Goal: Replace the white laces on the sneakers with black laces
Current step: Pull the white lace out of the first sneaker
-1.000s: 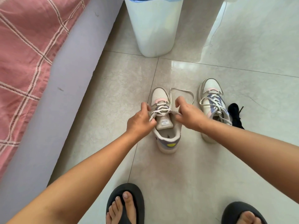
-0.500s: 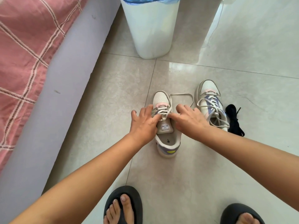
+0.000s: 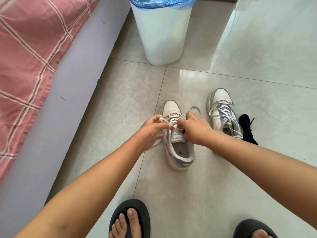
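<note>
Two white sneakers with purple and pink trim stand on the tiled floor. The nearer sneaker (image 3: 178, 150) has its heel toward me and its white lace (image 3: 164, 120) partly loosened. My left hand (image 3: 151, 130) pinches a loop of that lace at the shoe's left side. My right hand (image 3: 194, 128) grips the lace over the tongue, fingers curled. The second sneaker (image 3: 221, 110) stands to the right, still laced in white. A bundle of black laces (image 3: 246, 129) lies on the floor beside it.
A white bin (image 3: 163, 33) with a blue liner stands behind the shoes. A grey bed edge (image 3: 72, 86) with pink checked bedding (image 3: 29, 48) runs along the left. My feet in dark slippers (image 3: 130, 219) are at the bottom.
Both hands pressed onto the lacing half a second ago; now the left hand has pulled a loop of white lace out to the left, and the right hand has curled over the tongue.
</note>
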